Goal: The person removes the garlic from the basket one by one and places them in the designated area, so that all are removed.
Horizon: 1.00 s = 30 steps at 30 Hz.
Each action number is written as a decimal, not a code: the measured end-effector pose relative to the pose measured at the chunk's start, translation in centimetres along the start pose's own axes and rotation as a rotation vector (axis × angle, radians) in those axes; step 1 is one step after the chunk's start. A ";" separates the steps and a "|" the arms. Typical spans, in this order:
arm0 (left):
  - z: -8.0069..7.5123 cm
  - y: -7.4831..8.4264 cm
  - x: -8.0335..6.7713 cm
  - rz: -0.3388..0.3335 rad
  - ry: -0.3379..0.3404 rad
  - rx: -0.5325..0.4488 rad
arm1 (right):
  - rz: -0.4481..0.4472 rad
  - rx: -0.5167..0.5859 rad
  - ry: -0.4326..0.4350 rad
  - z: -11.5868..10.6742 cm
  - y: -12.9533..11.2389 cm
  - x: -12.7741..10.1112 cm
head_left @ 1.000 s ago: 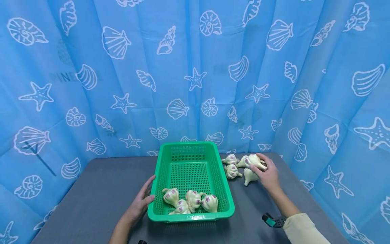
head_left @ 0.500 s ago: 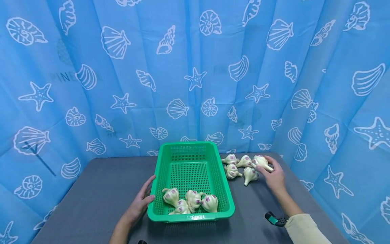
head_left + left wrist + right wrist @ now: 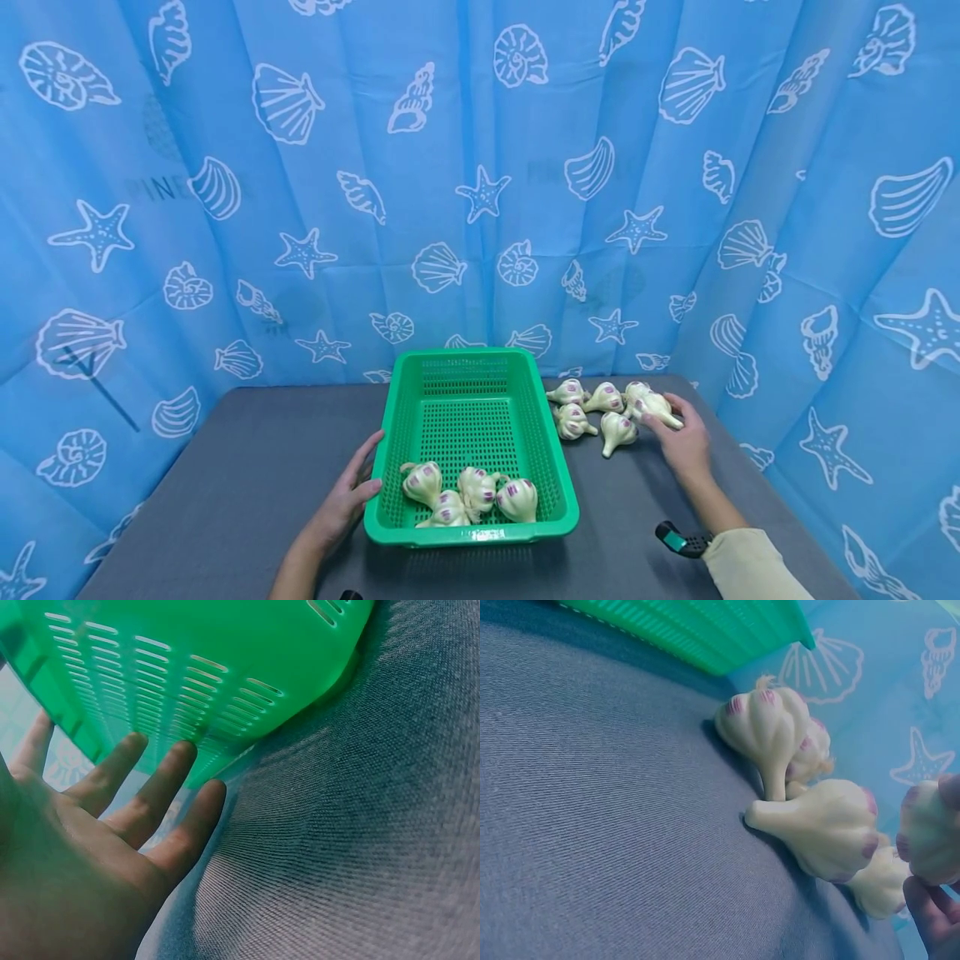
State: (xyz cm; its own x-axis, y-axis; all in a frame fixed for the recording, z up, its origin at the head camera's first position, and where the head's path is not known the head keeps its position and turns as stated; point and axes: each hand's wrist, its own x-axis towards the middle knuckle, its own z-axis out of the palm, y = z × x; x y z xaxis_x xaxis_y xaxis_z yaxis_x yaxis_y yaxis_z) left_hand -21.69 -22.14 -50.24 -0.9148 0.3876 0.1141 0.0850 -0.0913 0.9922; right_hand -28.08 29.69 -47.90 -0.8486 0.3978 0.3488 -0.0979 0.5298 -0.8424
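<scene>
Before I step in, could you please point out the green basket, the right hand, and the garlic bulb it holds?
Green basket [image 3: 467,432]: head view, on its slotted floor.
Right hand [image 3: 687,442]: head view, on the back of the hand.
Garlic bulb [image 3: 928,838]: right wrist view, on its rounded side.

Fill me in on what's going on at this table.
A person's right hand is holding a garlic bulb next to a small group of other bulbs on the grey table. The left hand rests against the left side of a green basket. Four bulbs in the basket lie together at its near end, while its far end holds none.
</scene>
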 end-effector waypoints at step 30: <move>0.1 0.1 0.0 0.003 0.007 0.003 | 0.247 -0.045 -0.043 -0.4 3.6 0.4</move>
State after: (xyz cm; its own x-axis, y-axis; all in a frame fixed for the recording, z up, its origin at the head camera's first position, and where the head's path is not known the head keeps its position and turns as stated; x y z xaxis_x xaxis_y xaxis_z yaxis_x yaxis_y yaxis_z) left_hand -21.65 -22.04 -50.12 -0.9172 0.3809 0.1169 0.0890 -0.0901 0.9919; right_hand -28.57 32.02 -50.63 -0.8652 0.4880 0.1157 0.1382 0.4538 -0.8803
